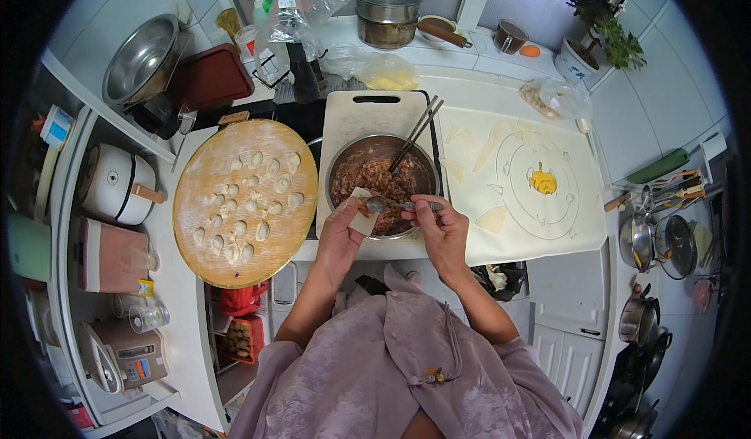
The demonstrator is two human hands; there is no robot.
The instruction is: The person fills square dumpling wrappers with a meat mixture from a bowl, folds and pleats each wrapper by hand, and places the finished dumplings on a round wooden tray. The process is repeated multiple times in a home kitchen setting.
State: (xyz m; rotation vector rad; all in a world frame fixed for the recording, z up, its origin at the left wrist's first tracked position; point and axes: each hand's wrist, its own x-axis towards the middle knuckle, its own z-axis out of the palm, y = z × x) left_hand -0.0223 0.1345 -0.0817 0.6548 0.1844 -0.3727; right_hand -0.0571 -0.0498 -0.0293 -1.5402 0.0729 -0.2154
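Over the near rim of a steel bowl (382, 136) of ground meat filling (375, 175), my left hand (341, 228) holds a pale dough wrapper (363, 223) with a little filling on it. A metal spoon (375, 204) is gripped in my right hand (437, 228), its bowl against the filling on the wrapper. Two dark chopsticks (418, 131) stand tilted in the meat. The bowl rests on a white cutting board (346, 110). To the left, several folded dumplings (251, 205) lie on a round floured board (193, 216). Cut wrapper pieces (491, 221) lie on a cream mat (469, 245) at right.
A lidded steel pot (388, 17) stands on the back ledge, its handle jutting right. A potted plant (610, 34) occupies the far right corner. On the left are a steel basin (142, 61) and a rice cooker (117, 184). Pans (639, 319) line the right side.
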